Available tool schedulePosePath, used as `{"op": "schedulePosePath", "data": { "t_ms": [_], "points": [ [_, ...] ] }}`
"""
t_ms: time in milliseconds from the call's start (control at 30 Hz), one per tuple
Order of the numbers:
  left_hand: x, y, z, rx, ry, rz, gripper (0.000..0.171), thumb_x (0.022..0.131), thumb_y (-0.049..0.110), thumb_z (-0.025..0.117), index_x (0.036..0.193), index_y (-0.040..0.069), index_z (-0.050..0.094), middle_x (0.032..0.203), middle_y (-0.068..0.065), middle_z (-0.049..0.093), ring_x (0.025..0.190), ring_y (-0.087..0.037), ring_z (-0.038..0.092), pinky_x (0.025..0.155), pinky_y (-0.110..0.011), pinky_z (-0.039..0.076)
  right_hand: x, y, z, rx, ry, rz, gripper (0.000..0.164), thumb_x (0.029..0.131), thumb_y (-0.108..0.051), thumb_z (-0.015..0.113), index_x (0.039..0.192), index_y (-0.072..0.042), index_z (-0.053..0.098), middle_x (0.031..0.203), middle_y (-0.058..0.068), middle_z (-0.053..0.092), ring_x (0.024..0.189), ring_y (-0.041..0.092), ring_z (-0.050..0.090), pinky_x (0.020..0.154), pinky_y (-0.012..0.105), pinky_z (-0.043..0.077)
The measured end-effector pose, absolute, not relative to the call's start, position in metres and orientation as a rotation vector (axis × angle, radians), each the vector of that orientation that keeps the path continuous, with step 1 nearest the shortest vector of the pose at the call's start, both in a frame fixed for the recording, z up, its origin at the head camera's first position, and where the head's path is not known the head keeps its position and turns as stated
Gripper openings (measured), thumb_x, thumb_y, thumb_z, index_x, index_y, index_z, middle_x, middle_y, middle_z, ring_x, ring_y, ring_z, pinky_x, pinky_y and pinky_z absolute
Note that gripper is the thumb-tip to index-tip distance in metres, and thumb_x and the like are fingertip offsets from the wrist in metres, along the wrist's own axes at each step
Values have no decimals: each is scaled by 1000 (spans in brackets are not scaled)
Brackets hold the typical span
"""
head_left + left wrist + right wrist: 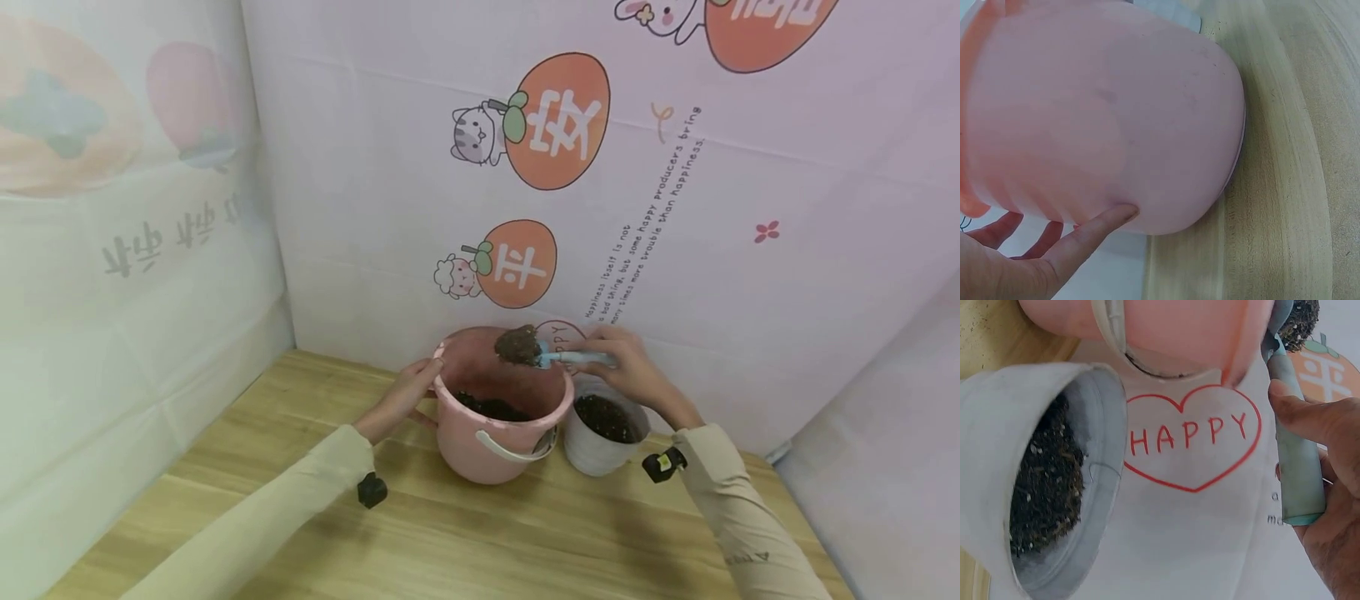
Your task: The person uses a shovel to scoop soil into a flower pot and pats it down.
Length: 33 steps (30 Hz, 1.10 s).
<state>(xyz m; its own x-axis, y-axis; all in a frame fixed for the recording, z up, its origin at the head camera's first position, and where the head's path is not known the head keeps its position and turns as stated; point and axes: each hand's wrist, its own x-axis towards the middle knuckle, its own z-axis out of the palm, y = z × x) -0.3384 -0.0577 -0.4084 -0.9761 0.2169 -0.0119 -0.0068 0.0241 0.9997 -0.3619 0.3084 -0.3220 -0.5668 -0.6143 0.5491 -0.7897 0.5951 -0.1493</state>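
Note:
A pink bucket (480, 454) with dark soil (491, 407) inside stands on the table. My left hand (401, 396) holds its left side at the rim; the left wrist view shows fingers (1094, 234) against the outer wall. My right hand (626, 367) grips the light blue handle of a small garden trowel (581, 358). A heap of brown soil (519, 345) lies on the trowel's blade, over the bucket's opening. Below the right hand, a white pot (596, 454) stands beside the bucket, with dark soil (1047, 481) in it.
The wooden table (420, 542) meets a printed cloth backdrop (375, 208) right behind the bucket and pot. Another cloth wall (150, 333) rises on the left. The bucket's white handle (510, 454) hangs down at its front.

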Motion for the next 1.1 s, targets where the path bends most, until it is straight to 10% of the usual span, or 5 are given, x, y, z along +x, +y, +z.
{"op": "schedulePosePath", "data": {
  "t_ms": [1100],
  "points": [
    [-340, -59, -408, 244, 2110, 2084, 62, 109, 45, 45, 153, 1, 46, 149, -30, 50, 132, -49, 56, 68, -54, 68, -344, 398, -303, 1021, -2558, 526, 31, 89, -1, 79, 120, -3, 77, 113, 11, 73, 102, 13, 58, 86, 28, 47]
  ]
}}
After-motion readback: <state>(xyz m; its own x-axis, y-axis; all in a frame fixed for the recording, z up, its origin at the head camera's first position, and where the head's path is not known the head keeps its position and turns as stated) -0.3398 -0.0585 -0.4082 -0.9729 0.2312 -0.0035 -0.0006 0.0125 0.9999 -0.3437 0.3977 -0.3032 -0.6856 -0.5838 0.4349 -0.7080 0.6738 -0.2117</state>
